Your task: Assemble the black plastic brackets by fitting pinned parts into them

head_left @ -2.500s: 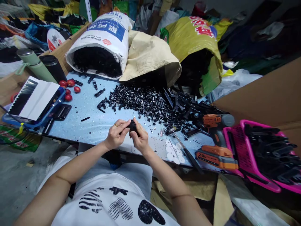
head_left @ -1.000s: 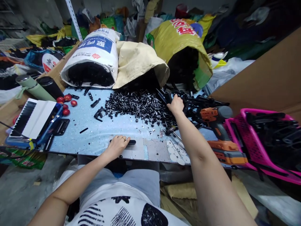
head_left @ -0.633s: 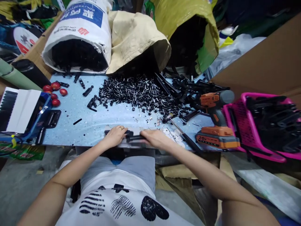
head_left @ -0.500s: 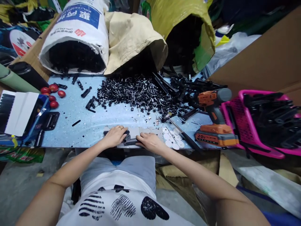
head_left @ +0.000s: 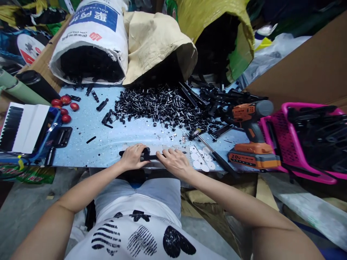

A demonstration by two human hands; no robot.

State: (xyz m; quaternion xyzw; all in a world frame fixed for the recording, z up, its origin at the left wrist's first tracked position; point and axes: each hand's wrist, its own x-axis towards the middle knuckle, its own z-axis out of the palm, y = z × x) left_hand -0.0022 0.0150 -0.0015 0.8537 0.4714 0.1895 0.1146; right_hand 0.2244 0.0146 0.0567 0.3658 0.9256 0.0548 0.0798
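Both hands are at the table's front edge on one long black plastic part, which lies across a flat grey metal plate. My left hand is closed round the part's left portion, its thumb along the near side. My right hand is closed over the right portion, fingers curled on top. The part's ends stick out past both hands; its underside is hidden. Right of my right hand lie several white discs and a hammer-like tool with a black handle.
A heap of small black parts with metal pins covers the table's middle. Behind it lie a white sack, a beige sack and a yellow sack. An orange cordless drill and a pink basket stand right; red fruits lie left.
The black part between my hands has been turned and now shows a long flat bar. My left thumb has come to its near side. The view has shifted slightly.
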